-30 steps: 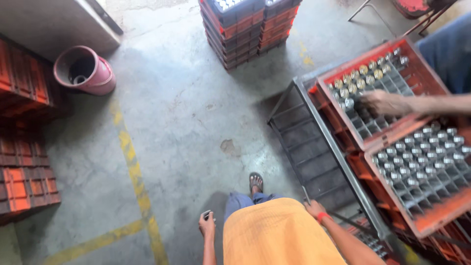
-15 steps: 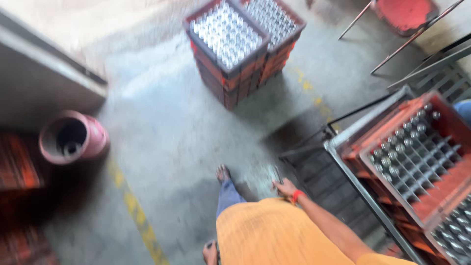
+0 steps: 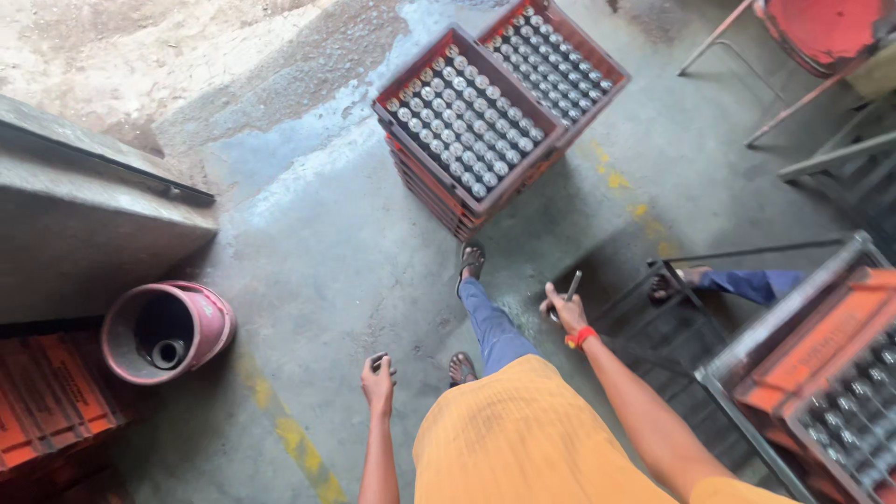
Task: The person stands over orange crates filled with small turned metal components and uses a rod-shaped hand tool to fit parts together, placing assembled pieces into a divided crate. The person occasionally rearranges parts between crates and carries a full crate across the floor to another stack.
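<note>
I walk over a concrete floor in an orange garment and blue trousers. My left hand (image 3: 378, 384) swings at my side, fingers curled around a small dark object. My right hand (image 3: 564, 309), with a red band at the wrist, grips a thin grey stick-like tool (image 3: 572, 285) that points up. Ahead stand two stacks of red crates (image 3: 439, 191), side by side, their top crates full of silver-capped bottles (image 3: 471, 121). My front foot is just short of the nearer stack.
A pink cylinder (image 3: 168, 331) lies on its side at left, below a concrete ledge (image 3: 84, 224). More red crates (image 3: 47, 401) sit bottom left. A metal rack (image 3: 747, 373) with bottle crates stands at right, next to another person's blue-trousered leg (image 3: 751, 283). A red chair (image 3: 821, 33) stands top right.
The view has swung toward the two crate stacks, which are now much nearer. My right hand has left the rack's side. The other person's hand on the rack crates is out of view.
</note>
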Demonstrator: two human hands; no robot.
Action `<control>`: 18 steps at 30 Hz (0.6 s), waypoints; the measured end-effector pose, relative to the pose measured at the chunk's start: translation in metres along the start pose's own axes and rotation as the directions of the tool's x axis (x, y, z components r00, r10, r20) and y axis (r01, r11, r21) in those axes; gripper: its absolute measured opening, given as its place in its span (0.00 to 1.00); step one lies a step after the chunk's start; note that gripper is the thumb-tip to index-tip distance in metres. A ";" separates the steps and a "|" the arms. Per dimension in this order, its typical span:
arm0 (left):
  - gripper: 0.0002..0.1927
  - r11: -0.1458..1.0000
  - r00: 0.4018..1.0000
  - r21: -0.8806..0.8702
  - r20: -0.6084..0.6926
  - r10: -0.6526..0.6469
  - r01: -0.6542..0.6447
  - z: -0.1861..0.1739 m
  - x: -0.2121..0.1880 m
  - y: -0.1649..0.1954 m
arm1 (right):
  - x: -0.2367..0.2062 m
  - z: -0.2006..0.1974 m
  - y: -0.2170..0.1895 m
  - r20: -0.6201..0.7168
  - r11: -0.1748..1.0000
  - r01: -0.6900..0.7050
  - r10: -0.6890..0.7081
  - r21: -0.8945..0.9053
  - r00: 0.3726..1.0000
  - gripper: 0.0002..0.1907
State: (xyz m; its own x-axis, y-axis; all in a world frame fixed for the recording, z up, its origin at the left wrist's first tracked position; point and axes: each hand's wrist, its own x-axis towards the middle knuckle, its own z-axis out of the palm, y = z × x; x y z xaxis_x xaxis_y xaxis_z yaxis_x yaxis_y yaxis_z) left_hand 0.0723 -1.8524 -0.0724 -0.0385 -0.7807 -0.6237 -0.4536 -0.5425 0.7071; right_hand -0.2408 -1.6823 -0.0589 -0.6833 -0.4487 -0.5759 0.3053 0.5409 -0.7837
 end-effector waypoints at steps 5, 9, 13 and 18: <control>0.15 0.996 0.999 0.077 -0.030 -0.037 0.039 0.029 0.032 0.033 | 0.119 0.029 -0.085 -0.022 0.989 -0.124 0.126 0.081 0.992 0.32; 0.17 0.925 0.932 0.127 -0.116 -0.344 0.358 0.033 0.038 0.047 | 0.208 0.045 -0.140 -0.179 0.981 -0.182 0.192 0.071 0.965 0.37; 0.18 0.895 0.917 0.204 -0.127 -0.378 0.398 0.037 0.051 0.073 | 0.266 0.054 -0.149 -0.160 0.964 -0.267 0.260 -0.020 0.952 0.43; 0.18 0.914 0.937 0.207 -0.073 -0.340 0.348 0.054 0.084 0.104 | 0.298 0.054 -0.134 -0.016 0.925 -0.379 0.380 0.039 0.925 0.36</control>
State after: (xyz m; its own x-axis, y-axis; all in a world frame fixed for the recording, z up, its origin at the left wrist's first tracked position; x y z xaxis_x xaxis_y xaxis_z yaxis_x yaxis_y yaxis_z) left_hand -0.0263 -1.9577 -0.0692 0.1835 -0.5698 -0.8010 -0.6126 -0.7036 0.3602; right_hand -0.4493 -1.9272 -0.1379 -0.5266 -0.1986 -0.8266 0.5673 0.6421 -0.5157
